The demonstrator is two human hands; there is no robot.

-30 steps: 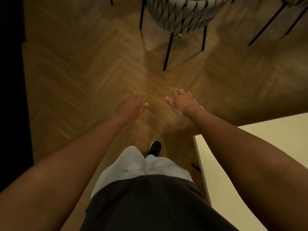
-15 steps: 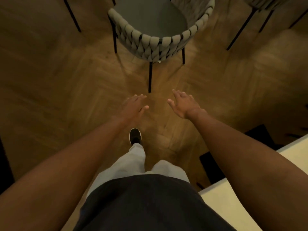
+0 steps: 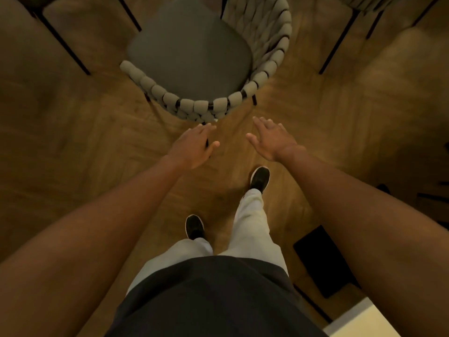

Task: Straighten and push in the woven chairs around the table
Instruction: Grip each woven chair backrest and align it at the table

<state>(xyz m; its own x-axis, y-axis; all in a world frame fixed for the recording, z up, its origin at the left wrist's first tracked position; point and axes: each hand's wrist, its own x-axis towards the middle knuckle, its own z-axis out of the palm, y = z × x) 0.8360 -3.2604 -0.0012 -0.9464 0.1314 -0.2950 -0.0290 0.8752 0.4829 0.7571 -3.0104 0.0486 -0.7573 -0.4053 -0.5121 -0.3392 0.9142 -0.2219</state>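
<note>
A grey woven chair [image 3: 204,105] with a dark seat cushion and thin black legs stands just ahead of me on the wooden floor, its curved braided back turned my way. My left hand [image 3: 194,148] reaches out flat, fingers straight, just short of the chair's back rim and holding nothing. My right hand [image 3: 272,139] is stretched forward to the right of it, fingers spread, also apart from the chair.
Black legs of another chair [image 3: 340,45] show at the top right, and more black legs [image 3: 65,45] at the top left. A pale table corner [image 3: 364,322] sits at the bottom right, with a dark flat object [image 3: 323,261] on the floor beside it.
I have walked forward: the woven chair has come much closer and now fills the top of the view. Both hands stay outstretched and empty. The table corner has slid toward the bottom right.
</note>
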